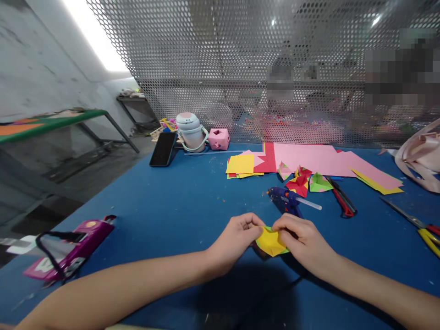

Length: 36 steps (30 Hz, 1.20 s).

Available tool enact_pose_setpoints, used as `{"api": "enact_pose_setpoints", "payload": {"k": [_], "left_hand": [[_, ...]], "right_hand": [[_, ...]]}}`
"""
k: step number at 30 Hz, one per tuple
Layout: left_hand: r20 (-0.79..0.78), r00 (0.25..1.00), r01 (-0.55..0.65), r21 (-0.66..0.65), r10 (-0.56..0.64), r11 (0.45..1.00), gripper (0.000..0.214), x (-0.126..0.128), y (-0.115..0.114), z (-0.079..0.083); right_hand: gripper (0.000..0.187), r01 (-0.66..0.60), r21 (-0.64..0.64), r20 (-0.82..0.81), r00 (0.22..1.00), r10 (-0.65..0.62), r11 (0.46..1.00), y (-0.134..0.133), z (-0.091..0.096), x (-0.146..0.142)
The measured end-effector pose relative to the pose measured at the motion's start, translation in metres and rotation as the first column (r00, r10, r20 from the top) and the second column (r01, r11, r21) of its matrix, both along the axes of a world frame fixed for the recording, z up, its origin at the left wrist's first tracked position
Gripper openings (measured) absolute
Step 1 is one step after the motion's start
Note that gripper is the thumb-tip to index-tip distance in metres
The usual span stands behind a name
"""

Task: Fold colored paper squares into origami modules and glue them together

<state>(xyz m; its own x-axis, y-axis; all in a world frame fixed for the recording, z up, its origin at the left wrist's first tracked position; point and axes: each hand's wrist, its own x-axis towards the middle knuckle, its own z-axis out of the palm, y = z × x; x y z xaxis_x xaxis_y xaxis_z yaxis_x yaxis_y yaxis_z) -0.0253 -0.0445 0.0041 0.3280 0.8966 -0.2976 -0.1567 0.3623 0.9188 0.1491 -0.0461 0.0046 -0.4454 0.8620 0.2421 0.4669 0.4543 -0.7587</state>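
Between my two hands is a small folded paper piece, yellow on the side facing me with green showing at its edges. My left hand pinches its left corner, and my right hand pinches the right one. Just beyond them a blue glue gun rests on the table with a clear glue stick in its back end. Behind it lie several folded paper pieces, among them a red one and a green one with pink spots.
Stacked yellow squares and pink sheets lie along the back of the blue table. Scissors sit at the right. A purple case is at the left. Farther back stand a phone, a white jug and a pink paper box.
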Motion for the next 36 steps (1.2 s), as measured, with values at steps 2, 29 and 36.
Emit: {"api": "enact_pose_setpoints", "payload": {"k": [2,29,36], "left_hand": [[-0.018,1.000,0.016,0.003,-0.015,1.000,0.009,-0.001,0.001,0.000],[-0.393,0.900,0.290,0.219,-0.188,0.932,0.009,0.000,-0.002,-0.011],[-0.480,0.867,0.301,0.288,-0.134,0.909,0.009,-0.001,0.000,-0.007]], "right_hand": [[0.024,-0.009,0.036,0.010,1.000,0.008,0.999,0.000,0.000,0.000],[0.017,-0.107,0.190,0.236,0.970,0.060,0.976,-0.007,-0.009,-0.001],[0.018,-0.102,0.151,0.221,0.973,0.067,0.983,-0.005,-0.008,0.000]]}}
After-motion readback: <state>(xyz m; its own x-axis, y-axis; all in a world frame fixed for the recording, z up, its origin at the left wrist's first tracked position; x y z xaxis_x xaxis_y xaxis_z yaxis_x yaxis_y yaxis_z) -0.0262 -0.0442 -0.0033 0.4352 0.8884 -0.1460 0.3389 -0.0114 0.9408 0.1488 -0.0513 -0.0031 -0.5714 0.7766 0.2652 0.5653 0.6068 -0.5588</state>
